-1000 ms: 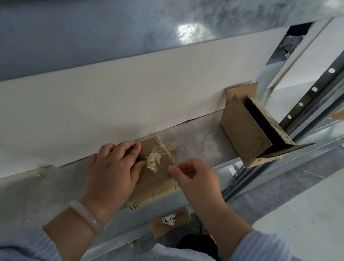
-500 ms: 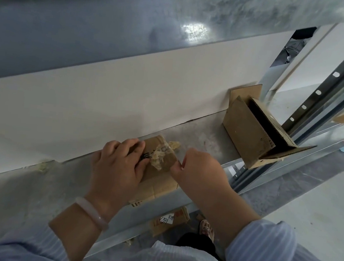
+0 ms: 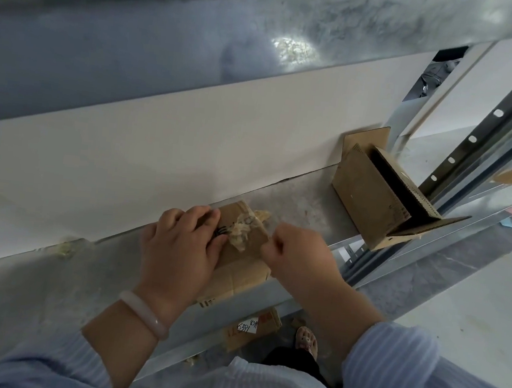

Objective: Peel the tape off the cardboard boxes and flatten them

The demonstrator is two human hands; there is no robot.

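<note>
A small flat cardboard box lies on the metal shelf in front of me. My left hand presses down on its left half, fingers laid over the top. A crumpled wad of yellowish tape sits on the box's top face. My right hand is at the box's right edge, fingers curled, pinching a clear strip of tape that runs to the wad. A second, opened cardboard box stands on its side farther right on the shelf, flaps spread.
A white panel backs the shelf, and a metal beam runs above it. A perforated upright post stands at the right. Another labelled cardboard piece lies on the floor below, near my foot. Tape scraps stick along the shelf's back edge.
My right hand closed in from the right onto the box's right edge and curled tighter on the tape. My left hand kept pressing on the box.
</note>
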